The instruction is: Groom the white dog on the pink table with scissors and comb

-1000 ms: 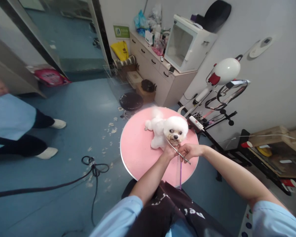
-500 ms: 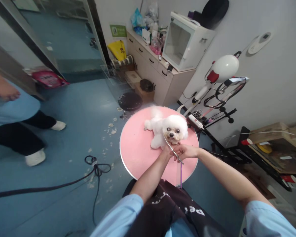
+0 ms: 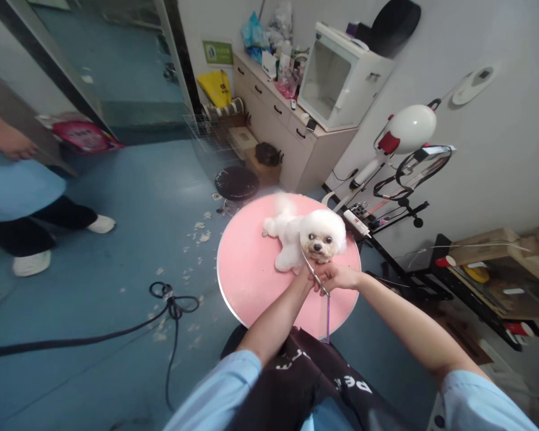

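Dog (image 3: pixel 321 230), white and fluffy, is up on round pink worktop (image 3: pixel 245 272), head turned toward the person. Right hand (image 3: pixel 338 277) grips scissors (image 3: pixel 315 275), blades slanting up beside the dog's cheek; left hand (image 3: pixel 305 275) is just below the chin, its grip too hidden to tell.

Gotta be a pet grooming shop: fluffy white dog (image 3: pixel 303 236) on a round pink tabletop (image 3: pixel 247 281), scissors (image 3: pixel 311 270) right by its chin, pale tufts (image 3: pixel 205 237) littering the floor (image 3: pixel 139 191) around 9 o'clock. White bulb-shaped thing (image 3: pixel 417 127) near 2 o'clock could be a stand dryer, hard to tell.
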A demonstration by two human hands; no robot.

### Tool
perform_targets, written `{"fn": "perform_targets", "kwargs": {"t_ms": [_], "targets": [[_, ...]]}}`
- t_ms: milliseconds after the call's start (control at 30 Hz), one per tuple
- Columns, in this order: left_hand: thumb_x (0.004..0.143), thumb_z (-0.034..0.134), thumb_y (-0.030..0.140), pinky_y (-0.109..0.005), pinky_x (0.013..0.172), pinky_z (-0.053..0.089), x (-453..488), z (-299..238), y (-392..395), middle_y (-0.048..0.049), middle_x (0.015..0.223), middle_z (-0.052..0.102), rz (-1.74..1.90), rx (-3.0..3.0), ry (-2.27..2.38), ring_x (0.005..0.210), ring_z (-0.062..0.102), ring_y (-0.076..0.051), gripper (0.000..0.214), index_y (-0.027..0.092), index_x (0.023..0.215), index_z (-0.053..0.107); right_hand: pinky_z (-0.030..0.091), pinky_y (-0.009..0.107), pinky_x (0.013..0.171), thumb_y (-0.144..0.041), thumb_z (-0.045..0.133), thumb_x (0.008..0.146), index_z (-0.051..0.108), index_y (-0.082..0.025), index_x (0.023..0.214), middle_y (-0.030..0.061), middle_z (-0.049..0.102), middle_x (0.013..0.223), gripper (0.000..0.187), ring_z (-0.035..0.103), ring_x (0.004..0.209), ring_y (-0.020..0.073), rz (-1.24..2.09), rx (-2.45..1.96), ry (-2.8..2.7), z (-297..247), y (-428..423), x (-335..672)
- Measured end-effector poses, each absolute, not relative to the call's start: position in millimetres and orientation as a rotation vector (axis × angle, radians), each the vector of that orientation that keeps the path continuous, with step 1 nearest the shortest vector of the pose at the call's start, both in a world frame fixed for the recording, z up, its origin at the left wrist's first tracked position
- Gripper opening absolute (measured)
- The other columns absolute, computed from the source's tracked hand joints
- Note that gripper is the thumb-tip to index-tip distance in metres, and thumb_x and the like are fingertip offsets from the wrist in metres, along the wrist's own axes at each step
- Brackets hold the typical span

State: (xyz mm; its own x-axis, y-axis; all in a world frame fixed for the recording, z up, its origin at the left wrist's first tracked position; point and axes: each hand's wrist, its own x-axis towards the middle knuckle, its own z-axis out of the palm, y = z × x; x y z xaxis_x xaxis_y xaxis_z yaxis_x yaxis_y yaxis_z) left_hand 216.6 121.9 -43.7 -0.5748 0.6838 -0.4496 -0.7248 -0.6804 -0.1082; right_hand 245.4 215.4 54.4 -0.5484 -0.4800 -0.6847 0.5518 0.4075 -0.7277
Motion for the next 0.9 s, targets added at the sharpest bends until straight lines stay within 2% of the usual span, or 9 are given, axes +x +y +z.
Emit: {"fn": "perform_targets", "kwargs": {"t_ms": [100, 200, 267, 333, 433, 533, 667, 767, 900], "targets": [[0.085, 0.050, 0.007, -0.032, 0.077, 0.050, 203, -51, 103, -0.0089, 0.066, 0.060, 2.145, -0.519, 0.333, 0.068, 0.061, -0.017, 0.015, 0.007, 0.077, 0.063, 0.055, 0.024, 0.068, -0.011, 0.071, 0.062, 0.063, -0.012, 0.104, 0.0054, 0.072, 0.088, 0.043, 0.068, 0.075, 0.0142, -1.172, 0.044, 1.778, 44, 209, 261], [0.077, 0.063, 0.007, -0.028, 0.066, 0.046, 191, -62, 60, -0.0123, 0.067, 0.062, 2.028, -0.441, 0.682, 0.064, 0.059, -0.017, 0.005, 0.003, 0.074, 0.064, 0.050, 0.018, 0.061, -0.005, 0.066, 0.057, 0.062, -0.014, 0.087, -0.0006, 0.068, 0.079, 0.032, 0.064, 0.071, 0.0112, -1.119, 0.048, 1.858, 20, 203, 292], [0.068, 0.073, 0.009, -0.024, 0.062, 0.041, 185, -66, 27, -0.0085, 0.063, 0.061, 2.086, -0.428, 0.930, 0.060, 0.055, -0.013, 0.010, 0.004, 0.069, 0.064, 0.045, 0.017, 0.055, -0.007, 0.067, 0.058, 0.060, -0.015, 0.077, -0.0047, 0.061, 0.067, 0.022, 0.059, 0.062, 0.0089, -1.124, 0.101, 1.918, -1, 198, 317], [0.061, 0.080, 0.017, -0.022, 0.063, 0.039, 179, -66, 2, -0.0052, 0.065, 0.062, 2.169, -0.410, 1.148, 0.062, 0.053, -0.011, 0.021, 0.006, 0.072, 0.066, 0.041, 0.017, 0.051, -0.018, 0.066, 0.069, 0.055, -0.016, 0.071, -0.0064, 0.052, 0.057, 0.011, 0.053, 0.053, 0.0081, -1.129, 0.187, 2.003, -24, 193, 341], [0.053, 0.083, 0.033, -0.023, 0.065, 0.039, 168, -58, -15, -0.0045, 0.071, 0.065, 2.249, -0.361, 1.414, 0.067, 0.053, -0.012, 0.037, 0.008, 0.075, 0.068, 0.040, 0.019, 0.051, -0.033, 0.052, 0.087, 0.047, -0.019, 0.069, -0.0051, 0.047, 0.053, 0.024, 0.053, 0.050, 0.0102, -1.112, 0.369, 2.147, -54, 182, 368], [0.051, 0.079, 0.042, -0.023, 0.063, 0.035, 155, -50, -18, -0.0017, 0.064, 0.059, 2.270, -0.336, 1.639, 0.065, 0.048, -0.011, 0.039, 0.011, 0.067, 0.064, 0.043, 0.021, 0.059, -0.032, 0.039, 0.094, 0.046, -0.019, 0.071, 0.0000, 0.056, 0.062, 0.027, 0.059, 0.062, 0.0130, -1.037, 0.535, 2.263, -77, 174, 381], [0.051, 0.074, 0.047, -0.023, 0.064, 0.035, 137, -39, -27, -0.0006, 0.062, 0.056, 2.261, -0.271, 1.867, 0.065, 0.046, -0.011, 0.038, 0.013, 0.065, 0.061, 0.047, 0.025, 0.075, -0.021, 0.038, 0.092, 0.057, -0.016, 0.079, 0.0082, 0.069, 0.081, 0.023, 0.067, 0.084, 0.0182, -0.848, 0.675, 2.295, -98, 177, 384], [0.052, 0.071, 0.049, -0.024, 0.066, 0.037, 128, -31, -34, -0.0019, 0.065, 0.058, 2.242, -0.205, 2.001, 0.066, 0.046, -0.011, 0.039, 0.014, 0.065, 0.060, 0.046, 0.034, 0.088, -0.024, 0.039, 0.094, 0.062, -0.013, 0.097, 0.0183, 0.071, 0.102, 0.026, 0.067, 0.103, 0.0264, -0.644, 0.822, 2.302, -111, 187, 388], [0.061, 0.067, 0.049, -0.024, 0.068, 0.039, 124, -19, -38, -0.0043, 0.069, 0.060, 2.176, -0.095, 2.147, 0.068, 0.050, -0.013, 0.037, 0.014, 0.066, 0.058, 0.046, 0.043, 0.091, -0.038, 0.042, 0.095, 0.051, -0.004, 0.124, 0.0277, 0.066, 0.115, 0.046, 0.065, 0.111, 0.0348, -0.453, 0.983, 2.287, -120, 196, 393]]}}
